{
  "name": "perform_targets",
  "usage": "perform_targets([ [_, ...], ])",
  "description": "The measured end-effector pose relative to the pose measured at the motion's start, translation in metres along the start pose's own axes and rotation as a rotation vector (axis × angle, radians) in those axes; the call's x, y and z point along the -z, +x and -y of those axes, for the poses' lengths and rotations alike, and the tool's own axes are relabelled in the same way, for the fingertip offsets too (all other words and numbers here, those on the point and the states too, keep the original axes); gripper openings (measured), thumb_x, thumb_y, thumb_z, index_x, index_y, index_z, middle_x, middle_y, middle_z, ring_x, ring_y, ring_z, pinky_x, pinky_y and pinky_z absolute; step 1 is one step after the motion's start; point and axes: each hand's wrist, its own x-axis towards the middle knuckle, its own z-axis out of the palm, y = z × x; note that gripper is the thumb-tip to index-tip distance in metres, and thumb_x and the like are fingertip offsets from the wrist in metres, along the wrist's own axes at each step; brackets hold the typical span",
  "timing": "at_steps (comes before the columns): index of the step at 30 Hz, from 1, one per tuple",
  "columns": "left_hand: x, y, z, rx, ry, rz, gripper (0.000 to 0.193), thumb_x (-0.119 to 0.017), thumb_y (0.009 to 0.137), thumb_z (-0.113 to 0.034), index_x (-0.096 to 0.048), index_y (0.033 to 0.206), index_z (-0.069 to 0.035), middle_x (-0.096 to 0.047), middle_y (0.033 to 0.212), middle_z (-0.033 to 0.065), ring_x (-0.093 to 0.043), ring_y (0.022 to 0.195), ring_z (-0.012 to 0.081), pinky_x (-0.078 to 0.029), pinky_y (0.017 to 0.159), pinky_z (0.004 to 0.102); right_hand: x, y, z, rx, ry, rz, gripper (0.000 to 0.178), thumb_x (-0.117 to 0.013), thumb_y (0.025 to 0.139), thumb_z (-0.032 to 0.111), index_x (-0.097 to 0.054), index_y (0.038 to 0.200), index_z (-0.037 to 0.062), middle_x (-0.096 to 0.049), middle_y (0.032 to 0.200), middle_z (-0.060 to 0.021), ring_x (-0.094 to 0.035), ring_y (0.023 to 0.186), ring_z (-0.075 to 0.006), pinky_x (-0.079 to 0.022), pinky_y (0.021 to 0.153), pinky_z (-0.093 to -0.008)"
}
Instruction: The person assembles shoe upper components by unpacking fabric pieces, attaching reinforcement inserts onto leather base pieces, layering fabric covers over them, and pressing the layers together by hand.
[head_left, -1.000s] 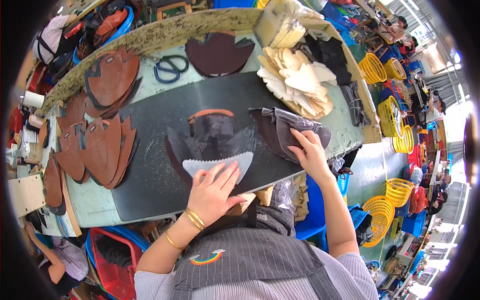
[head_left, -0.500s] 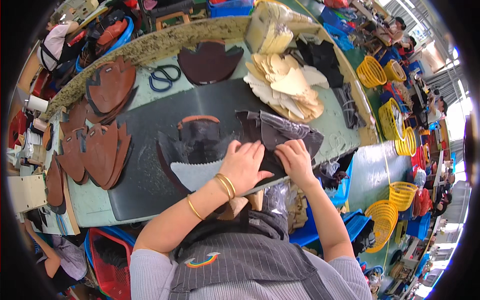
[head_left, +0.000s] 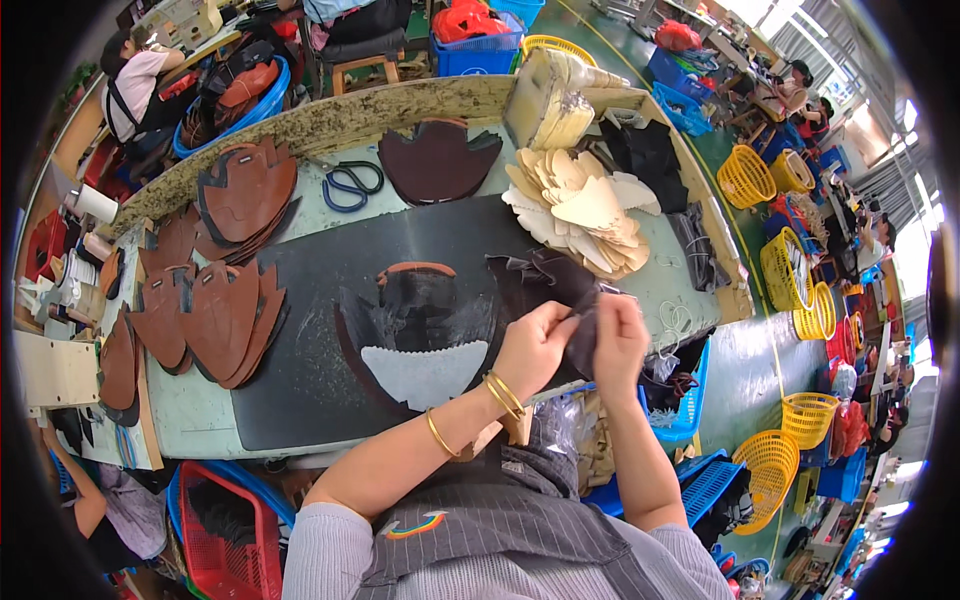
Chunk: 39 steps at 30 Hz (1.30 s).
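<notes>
Both hands met over the near right edge of the black work mat [head_left: 300, 400]: the left hand [head_left: 535, 345] and right hand [head_left: 618, 340] each pinched a dark leather piece [head_left: 560, 290] between them, its length running away up-left. A yellow basket [head_left: 745, 175] stood empty; a blue crate [head_left: 480, 45] held red material.

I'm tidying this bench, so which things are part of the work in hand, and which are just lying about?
In hand:
- left hand and right hand, both gripping a thin dark leather piece
- dark shoe upper with pale scalloped lining on the black mat

Lying about:
- blue-handled scissors
- stack of tan cut pieces
- brown leather uppers
- yellow baskets
</notes>
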Motion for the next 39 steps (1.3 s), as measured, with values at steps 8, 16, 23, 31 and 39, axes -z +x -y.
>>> perform_targets([
  [8,0.023,0.032,0.017,-0.067,0.250,-0.299,0.022,-0.060,0.090,-0.013,-0.058,0.106,0.001,-0.064,0.092,0.0076,-0.063,0.083,0.0162,-0.053,0.076,0.0301,0.088,0.066,0.041,-0.038,0.395,-0.593,0.015,-0.056,0.095,0.019,-0.059,0.091,0.0047,-0.058,0.085,0.0006,-0.055,0.076,-0.0095,-0.047,0.068,-0.0253],
  [16,0.040,-0.057,-0.031,-0.019,-0.404,-0.114,0.024,-0.055,0.093,-0.007,-0.051,0.116,0.001,-0.057,0.112,0.0088,-0.057,0.105,0.0160,-0.047,0.094,0.0304,-0.054,-0.011,0.054,0.239,-0.047,0.145,0.009,-0.065,0.083,0.001,-0.066,0.092,0.0004,-0.057,0.076,-0.0102,-0.056,0.064,-0.0199,-0.045,0.055,-0.0290],
  [23,0.095,-0.077,-0.062,0.108,-0.815,-0.144,0.023,-0.050,0.095,-0.006,-0.053,0.117,-0.004,-0.060,0.110,0.0066,-0.058,0.104,0.0150,-0.046,0.090,0.0312,-0.093,-0.020,0.088,0.407,0.087,0.235,0.023,-0.065,0.080,-0.003,-0.064,0.103,0.0023,-0.056,0.081,-0.0096,-0.056,0.061,-0.0180,-0.045,0.052,-0.0264],
  [31,0.111,-0.077,-0.066,0.116,-0.976,-0.123,0.013,-0.053,0.094,-0.008,-0.056,0.107,-0.007,-0.061,0.107,0.0037,-0.056,0.101,0.0127,-0.045,0.088,0.0318,-0.092,-0.018,0.108,0.237,0.250,0.335,0.018,-0.063,0.084,-0.002,-0.062,0.102,0.0017,-0.056,0.086,-0.0079,-0.055,0.066,-0.0137,-0.044,0.056,-0.0242],
  [39,0.119,-0.078,-0.079,0.070,-0.957,-0.154,0.012,-0.056,0.093,-0.006,-0.061,0.104,-0.003,-0.064,0.101,0.0043,-0.059,0.095,0.0106,-0.047,0.085,0.0257,-0.089,-0.012,0.121,0.563,0.035,0.314,0.026,-0.070,0.075,-0.005,-0.063,0.098,0.0009,-0.057,0.086,-0.0104,-0.058,0.065,-0.0191,-0.047,0.053,-0.0273],
])
